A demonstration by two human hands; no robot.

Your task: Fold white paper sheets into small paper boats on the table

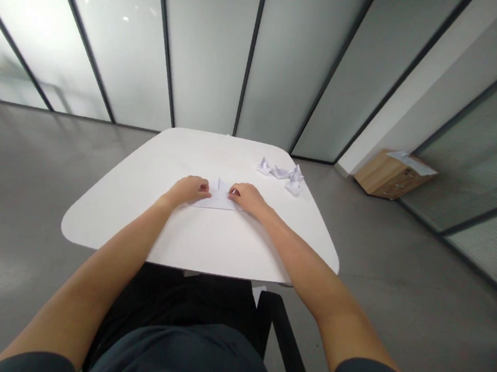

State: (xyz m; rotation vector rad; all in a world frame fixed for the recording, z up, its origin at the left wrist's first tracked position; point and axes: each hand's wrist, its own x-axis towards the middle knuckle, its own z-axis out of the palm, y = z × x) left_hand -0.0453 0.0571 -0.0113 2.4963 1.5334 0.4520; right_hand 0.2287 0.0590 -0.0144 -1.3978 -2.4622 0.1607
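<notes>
Quietly, a folded sheet of plain white paper [217,203] lay flat between two bare hands on a white, round-cornered table [207,244], its long straight edge toward the seated person. With the paper as the clock's centre and the table's far edge at 12, the left hand [192,190] sat at nine o'clock and the right hand [245,196] at three, each touching its own end of the sheet. The two hands were apart, the paper's middle bare between them, where a short dark line ran toward 12. Fingers on both were curled, thumbs turned inward; whether either pinched the paper could not be told from this angle.

At two o'clock, just beyond the right hand, stood a cluster of small, peaked, folded white paper shapes [280,173]. Frosted glass panels in dark frames [209,52] spanned 12 o'clock. Between two and three, well apart from the table, a light-brown wooden cabinet [383,173] stood on the grey floor [397,290]. A black chair armrest [286,338] showed at five.
</notes>
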